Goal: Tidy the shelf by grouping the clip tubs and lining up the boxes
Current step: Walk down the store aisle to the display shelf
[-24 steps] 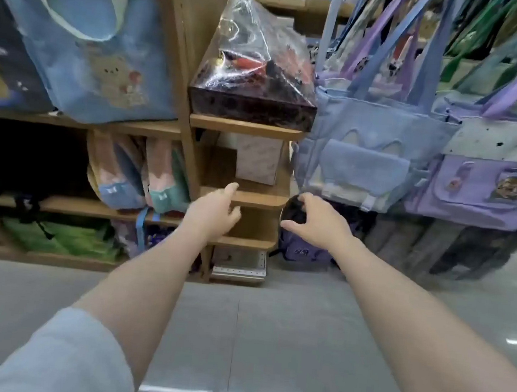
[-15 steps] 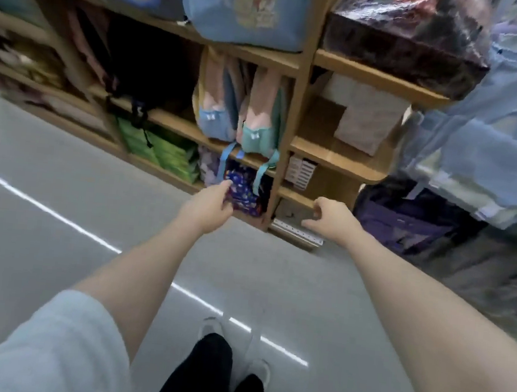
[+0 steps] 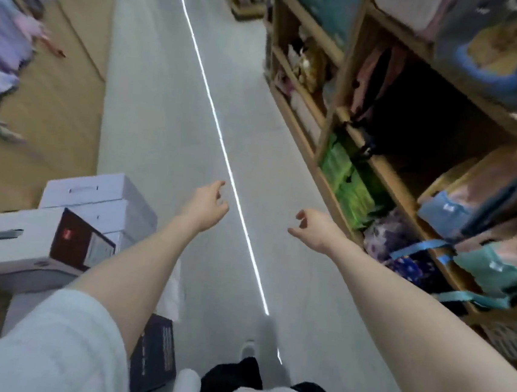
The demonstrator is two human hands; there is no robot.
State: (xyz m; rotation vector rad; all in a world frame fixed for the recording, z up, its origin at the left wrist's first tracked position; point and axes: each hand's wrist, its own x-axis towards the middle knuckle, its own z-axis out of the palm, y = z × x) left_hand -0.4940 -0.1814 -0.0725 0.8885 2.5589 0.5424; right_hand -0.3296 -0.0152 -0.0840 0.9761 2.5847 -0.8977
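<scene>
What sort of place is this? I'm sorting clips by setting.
Most likely a shop aisle: wooden shelving stocked with bags and green packs, white cartons stacked on the grey floor, and more goods across the aisle.

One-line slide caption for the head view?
Both hands, left and right, empty over the aisle floor, wooden shelf at right.

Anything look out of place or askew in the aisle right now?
Yes: white cardboard boxes are stacked unevenly on the floor on the left, with a dark box lying beside them, off the wooden shelf. Both hands are empty. No clip tubs visible.
</scene>
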